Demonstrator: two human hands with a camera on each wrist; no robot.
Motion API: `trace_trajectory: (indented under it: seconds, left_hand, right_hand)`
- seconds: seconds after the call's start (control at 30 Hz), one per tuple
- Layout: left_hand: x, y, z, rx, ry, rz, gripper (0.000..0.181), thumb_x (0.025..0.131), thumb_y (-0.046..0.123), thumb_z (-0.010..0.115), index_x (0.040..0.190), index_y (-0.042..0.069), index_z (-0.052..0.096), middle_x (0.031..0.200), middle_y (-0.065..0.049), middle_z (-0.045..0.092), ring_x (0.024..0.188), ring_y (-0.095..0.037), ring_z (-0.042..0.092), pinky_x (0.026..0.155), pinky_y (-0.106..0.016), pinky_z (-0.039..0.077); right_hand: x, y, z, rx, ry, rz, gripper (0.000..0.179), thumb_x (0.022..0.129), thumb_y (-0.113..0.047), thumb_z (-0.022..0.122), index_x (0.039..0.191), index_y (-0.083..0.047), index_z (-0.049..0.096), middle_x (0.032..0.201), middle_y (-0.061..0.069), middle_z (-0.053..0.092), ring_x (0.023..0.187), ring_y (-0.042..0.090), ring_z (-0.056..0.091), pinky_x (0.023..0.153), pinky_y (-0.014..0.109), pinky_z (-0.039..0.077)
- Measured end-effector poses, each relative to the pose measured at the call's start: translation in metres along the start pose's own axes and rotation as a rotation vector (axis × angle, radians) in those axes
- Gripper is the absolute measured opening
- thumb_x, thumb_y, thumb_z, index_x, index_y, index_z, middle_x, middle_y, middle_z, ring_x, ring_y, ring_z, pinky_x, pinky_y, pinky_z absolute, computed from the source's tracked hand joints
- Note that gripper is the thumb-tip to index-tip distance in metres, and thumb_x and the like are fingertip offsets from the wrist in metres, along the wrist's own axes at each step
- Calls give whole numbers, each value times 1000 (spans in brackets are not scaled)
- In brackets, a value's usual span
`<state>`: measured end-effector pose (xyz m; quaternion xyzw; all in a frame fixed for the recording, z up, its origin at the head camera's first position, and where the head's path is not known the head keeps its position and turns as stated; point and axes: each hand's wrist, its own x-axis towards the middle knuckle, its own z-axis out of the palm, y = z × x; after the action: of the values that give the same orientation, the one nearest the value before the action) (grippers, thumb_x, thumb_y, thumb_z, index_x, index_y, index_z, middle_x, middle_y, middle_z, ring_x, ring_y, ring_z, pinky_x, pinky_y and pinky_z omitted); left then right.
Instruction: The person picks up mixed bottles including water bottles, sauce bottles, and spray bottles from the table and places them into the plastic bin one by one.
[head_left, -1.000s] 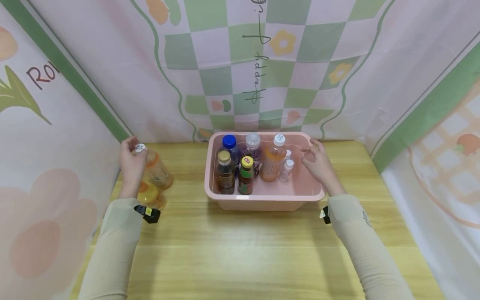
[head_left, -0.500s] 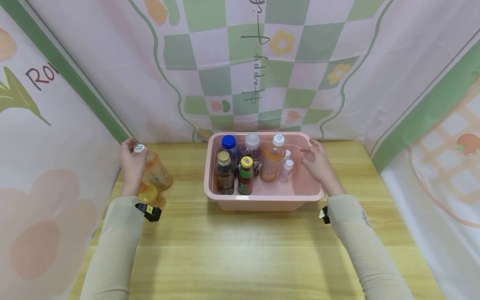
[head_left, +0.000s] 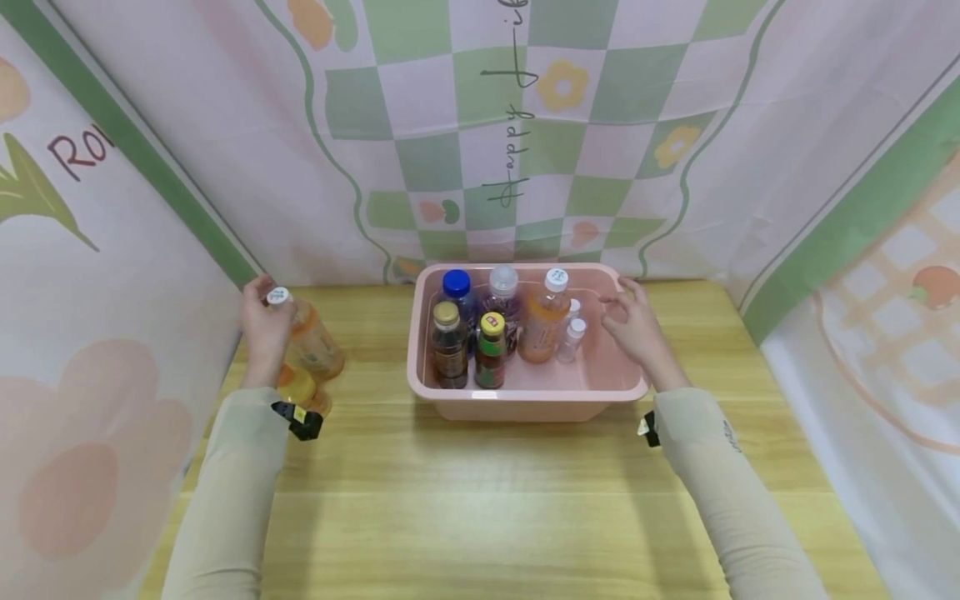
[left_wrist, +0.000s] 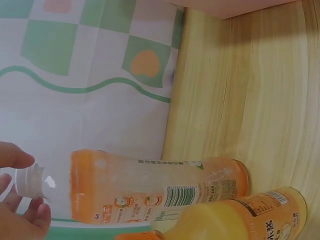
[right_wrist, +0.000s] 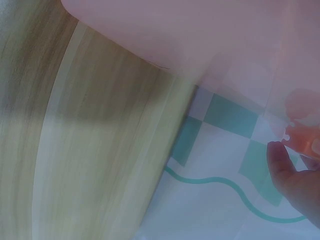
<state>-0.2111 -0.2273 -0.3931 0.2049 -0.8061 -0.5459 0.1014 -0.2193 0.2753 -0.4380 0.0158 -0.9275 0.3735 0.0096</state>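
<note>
My left hand [head_left: 266, 329] grips the white cap of a clear bottle with an orange label [head_left: 317, 343]. That bottle stands upright at the table's left side, and the left wrist view shows thumb and fingers around its cap. Beside it is a yellow juice bottle [left_wrist: 240, 215], partly hidden by my forearm in the head view. Over the right end of the pink basin [head_left: 525, 395], my right hand [head_left: 636, 329] has its thumb and index finger bent towards each other. An orange patch [right_wrist: 302, 139] shows by these fingers in the right wrist view; whether they hold it is unclear.
Inside the basin stand a blue-capped bottle [head_left: 457, 284], a purple drink bottle [head_left: 503, 302], an orange drink bottle [head_left: 542, 329], two dark bottles and small white-capped vials [head_left: 572, 340]. A printed curtain [head_left: 517, 125] hangs behind the wooden table [head_left: 480, 500].
Both hands keep nearly the same place and pose, the left on the bottle cap, the right over the basin's end. The head view has shifted very slightly.
</note>
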Motion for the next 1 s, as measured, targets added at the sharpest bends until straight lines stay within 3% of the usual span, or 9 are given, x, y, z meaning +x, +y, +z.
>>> trace_trajectory:
  seconds: [0.33, 0.6, 0.9, 1.0]
  left_hand:
    - [1, -4, 4, 43, 1, 16, 63, 90, -2, 52, 147, 13, 31, 153, -7, 36, 137, -25, 38, 111, -37, 41]
    - [-1, -5, 3, 12, 14, 17, 59, 90, -1, 53, 145, 13, 36, 151, -5, 38, 134, -24, 40, 108, -34, 44]
    - [-2, -7, 3, 6, 45, 30, 55, 90, -1, 51, 142, 12, 41, 145, -6, 45, 124, -22, 48, 84, -16, 48]
    - [-3, -8, 3, 3, 50, 30, 53, 91, 1, 51, 142, 13, 41, 145, -6, 45, 123, -21, 49, 82, -15, 47]
  right_hand:
    - [0, 0, 0, -1, 2, 0, 40, 88, -5, 53, 126, 8, 51, 158, 23, 11, 141, 53, 14, 113, 69, 16]
    - [0, -1, 0, -7, -1, 7, 41, 88, -6, 54, 127, 8, 51, 158, 23, 12, 141, 54, 15, 112, 70, 18]
    - [0, -1, -1, -2, -9, 16, 41, 89, -7, 53, 128, 8, 51, 159, 22, 10, 141, 53, 14, 113, 69, 17]
    - [0, 0, -1, -5, -9, 15, 41, 89, -7, 53, 128, 7, 51, 158, 22, 10, 141, 53, 15, 113, 69, 17]
